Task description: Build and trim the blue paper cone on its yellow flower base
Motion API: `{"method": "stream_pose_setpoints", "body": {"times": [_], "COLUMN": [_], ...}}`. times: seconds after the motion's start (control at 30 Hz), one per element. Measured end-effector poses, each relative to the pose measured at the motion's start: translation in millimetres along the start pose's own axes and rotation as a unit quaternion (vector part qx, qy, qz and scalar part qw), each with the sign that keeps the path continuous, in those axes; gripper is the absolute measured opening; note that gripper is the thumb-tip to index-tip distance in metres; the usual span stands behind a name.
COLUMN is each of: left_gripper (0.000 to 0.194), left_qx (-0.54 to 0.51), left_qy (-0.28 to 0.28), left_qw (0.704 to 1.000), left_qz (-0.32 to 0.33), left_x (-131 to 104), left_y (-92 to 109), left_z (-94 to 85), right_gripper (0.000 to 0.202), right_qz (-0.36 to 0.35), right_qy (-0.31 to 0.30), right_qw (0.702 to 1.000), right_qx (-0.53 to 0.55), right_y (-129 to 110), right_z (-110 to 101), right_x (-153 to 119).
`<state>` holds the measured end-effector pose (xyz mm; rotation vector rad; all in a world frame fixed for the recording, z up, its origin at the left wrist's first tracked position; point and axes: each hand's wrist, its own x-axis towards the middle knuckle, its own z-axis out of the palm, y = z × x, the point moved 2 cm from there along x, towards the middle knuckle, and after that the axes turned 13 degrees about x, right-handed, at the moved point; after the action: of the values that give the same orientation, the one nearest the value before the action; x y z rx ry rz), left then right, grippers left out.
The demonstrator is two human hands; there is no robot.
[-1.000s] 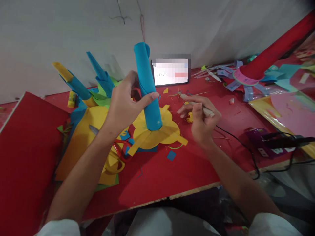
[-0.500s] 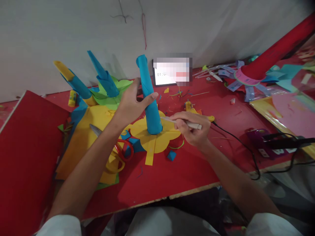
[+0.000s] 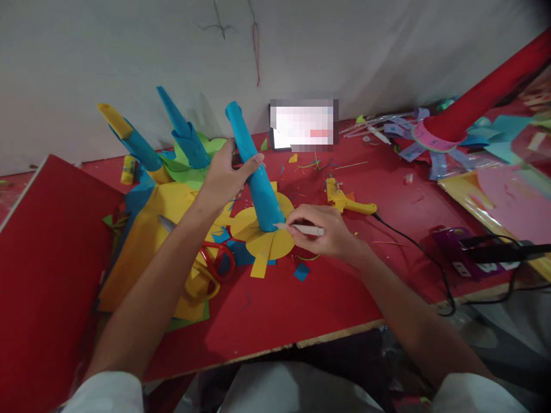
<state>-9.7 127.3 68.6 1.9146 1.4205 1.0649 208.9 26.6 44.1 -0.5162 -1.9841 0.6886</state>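
Note:
My left hand (image 3: 230, 175) is closed around a blue rolled paper tube (image 3: 261, 192), which leans to the left. The tube's lower end stands on a yellow flower-shaped paper piece (image 3: 267, 248) with strips sticking out past its edge. A slim white pen (image 3: 309, 230) is gripped in my right hand (image 3: 325, 229), its tip at the tube's foot where it meets the yellow paper. Below my left wrist lie scissors with red and yellow handles (image 3: 232, 269), over yellow paper sheets (image 3: 133, 258). A small blue paper scrap (image 3: 302, 271) rests nearby.
A yellow glue gun (image 3: 350, 203) with a black cord lies right of my right hand. Behind stand blue paper tubes (image 3: 189, 146) on green petals, a glue stick (image 3: 128, 170) and a lit screen (image 3: 303, 126). A purple power strip (image 3: 456, 246) sits far right.
My left hand has tilted the tube's top to the left. My right hand has moved left and slightly down, bringing the pen tip to the tube's base.

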Motion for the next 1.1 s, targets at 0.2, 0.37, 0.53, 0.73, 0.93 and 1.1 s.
{"method": "stream_pose_setpoints", "body": {"times": [0.2,0.37,0.53,0.73,0.93,1.1], "left_gripper": [0.032,0.032,0.032,0.033,0.03,0.032], "left_qx": [-0.007,0.004,0.016,0.037,0.034,0.045], "left_qy": [0.0,0.021,0.029,0.029,0.027,0.031], "left_qw": [1.0,1.0,0.999,0.998,0.999,0.998], "left_qz": [0.011,0.02,0.032,0.03,0.03,0.029], "left_x": [-0.7,-0.9,-1.4,-2.7,-2.9,-2.2], "left_y": [3.7,2.4,0.9,3.2,4.4,2.2], "left_z": [-0.9,2.4,6.5,6.2,6.3,6.9], "right_gripper": [0.003,0.003,0.004,0.008,0.008,0.013], "right_qz": [-0.012,-0.024,-0.033,-0.038,-0.05,-0.051], "right_qy": [-0.012,0.017,0.003,-0.015,-0.036,-0.033], "right_qw": [1.0,0.999,0.999,0.997,0.992,0.991], "right_qx": [-0.023,-0.023,-0.042,-0.073,-0.111,-0.124], "right_y": [1.2,0.4,-0.9,-0.8,-0.8,-4.4], "right_z": [0.0,-1.7,2.2,5.5,6.7,5.6], "right_x": [-0.3,-0.6,-0.4,-1.2,-2.1,1.1]}}
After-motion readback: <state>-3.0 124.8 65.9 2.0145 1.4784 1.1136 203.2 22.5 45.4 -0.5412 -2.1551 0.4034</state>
